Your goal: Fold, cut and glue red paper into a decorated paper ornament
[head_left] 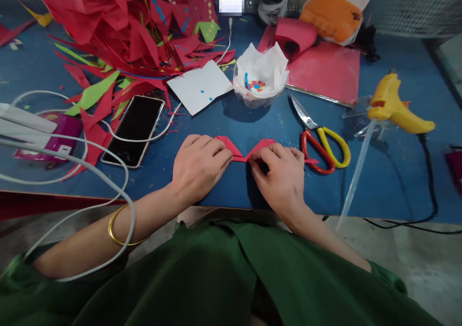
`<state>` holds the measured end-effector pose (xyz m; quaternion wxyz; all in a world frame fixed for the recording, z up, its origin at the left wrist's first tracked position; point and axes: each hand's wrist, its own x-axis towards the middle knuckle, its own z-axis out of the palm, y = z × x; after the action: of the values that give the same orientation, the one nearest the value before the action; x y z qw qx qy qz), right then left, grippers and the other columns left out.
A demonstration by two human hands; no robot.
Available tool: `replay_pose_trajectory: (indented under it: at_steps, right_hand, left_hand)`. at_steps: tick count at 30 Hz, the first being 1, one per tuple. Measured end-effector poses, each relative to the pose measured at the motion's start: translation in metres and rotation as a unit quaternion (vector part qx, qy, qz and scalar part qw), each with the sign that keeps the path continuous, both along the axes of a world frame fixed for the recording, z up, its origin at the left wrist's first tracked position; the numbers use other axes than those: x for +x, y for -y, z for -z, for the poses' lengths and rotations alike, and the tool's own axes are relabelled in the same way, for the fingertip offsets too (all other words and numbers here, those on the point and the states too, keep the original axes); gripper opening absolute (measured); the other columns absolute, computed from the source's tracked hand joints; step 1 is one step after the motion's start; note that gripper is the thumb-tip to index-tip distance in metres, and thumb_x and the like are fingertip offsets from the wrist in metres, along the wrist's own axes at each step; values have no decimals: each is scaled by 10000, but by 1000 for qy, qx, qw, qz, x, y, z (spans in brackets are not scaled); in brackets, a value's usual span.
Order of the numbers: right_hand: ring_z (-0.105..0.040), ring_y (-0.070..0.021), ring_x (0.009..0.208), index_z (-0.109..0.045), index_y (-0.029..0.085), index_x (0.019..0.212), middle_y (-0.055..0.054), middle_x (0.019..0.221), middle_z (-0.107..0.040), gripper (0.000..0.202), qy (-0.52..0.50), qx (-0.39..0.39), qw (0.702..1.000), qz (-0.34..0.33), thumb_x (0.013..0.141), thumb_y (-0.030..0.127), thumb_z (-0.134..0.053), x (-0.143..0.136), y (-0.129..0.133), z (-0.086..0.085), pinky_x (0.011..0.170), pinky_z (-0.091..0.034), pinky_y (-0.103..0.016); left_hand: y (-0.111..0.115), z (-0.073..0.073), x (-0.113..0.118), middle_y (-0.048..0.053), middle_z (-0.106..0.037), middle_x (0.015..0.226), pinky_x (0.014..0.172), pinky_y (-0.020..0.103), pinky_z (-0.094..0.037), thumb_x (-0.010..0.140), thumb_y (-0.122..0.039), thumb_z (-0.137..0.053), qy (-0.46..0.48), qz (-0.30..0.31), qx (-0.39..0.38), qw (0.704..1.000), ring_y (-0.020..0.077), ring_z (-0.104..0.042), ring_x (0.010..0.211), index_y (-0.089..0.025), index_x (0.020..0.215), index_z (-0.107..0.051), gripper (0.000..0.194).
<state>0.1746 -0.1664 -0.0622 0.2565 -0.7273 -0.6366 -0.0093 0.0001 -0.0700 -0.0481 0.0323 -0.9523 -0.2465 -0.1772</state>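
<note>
A folded red paper piece [238,156] lies near the table's front edge, its two raised peaks meeting at a low point between my hands. My left hand [200,162] presses down on its left part, fingers close together. My right hand [279,172] pinches the right part between thumb and fingers, near the middle fold. A thin red tip sticks out to the right beyond my right hand. Both hands hide much of the paper. Scissors [317,140] with red and yellow handles lie partly open to the right of my right hand.
A phone [133,131] and white cables lie left, below a red paper heap [119,32]. Ahead are a white card [200,87] and a lined bowl [260,75] of small bits. A yellow glue gun [397,104], red sheets [325,71] and an orange bundle [330,18] stand right.
</note>
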Motion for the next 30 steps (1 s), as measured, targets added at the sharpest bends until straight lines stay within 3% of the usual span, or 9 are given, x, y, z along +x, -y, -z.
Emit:
replay_pose_trajectory:
  at_steps: [9,14,19,24,30]
  right_hand:
    - [-587,-203,853,-724,272,835,3,868,-737,211,112,37,993,-16,961,234,-558,-1,7,-3,972,-342,-431]
    - [-608,-221,968,-726,214,1081,-38,1037,-754,214,139,44,987,-71,974,190,-543,0,20,-3,976,-377,-426]
    - [-598,-261,1049,-676,105,1229,-142,1158,-710,308,148,3,984,-103,981,178,-507,1,28,-3,909,-454,-412]
    - [-605,-261,1089,-645,75,1269,-128,1153,-715,338,157,0,980,-120,984,200,-512,0,31,-4,1002,-427,-429]
    - [-588,-274,1151,-622,59,1294,-135,1198,-707,371,159,-2,981,-116,980,232,-525,-2,35,-3,1071,-376,-456]
  left_hand:
    - [8,-3,-7,50,-737,887,794,404,-450,1011,-242,-476,-19,32,29,999,211,-648,823,-194,893,-710,266]
    - [19,-4,-13,122,-738,1020,809,421,-510,990,-251,-526,-35,45,58,997,269,-669,924,-99,1102,-697,255]
    - [27,-1,-18,190,-703,1138,925,476,-538,984,-383,-545,-41,19,7,999,316,-668,1030,-72,1219,-656,405]
    - [33,3,-22,204,-696,1188,1048,510,-492,969,-491,-537,-38,14,-1,999,345,-650,1127,-52,1264,-637,538]
    - [37,4,-19,211,-685,1228,1048,505,-494,966,-560,-497,-34,21,1,999,354,-633,1161,-43,1275,-636,618]
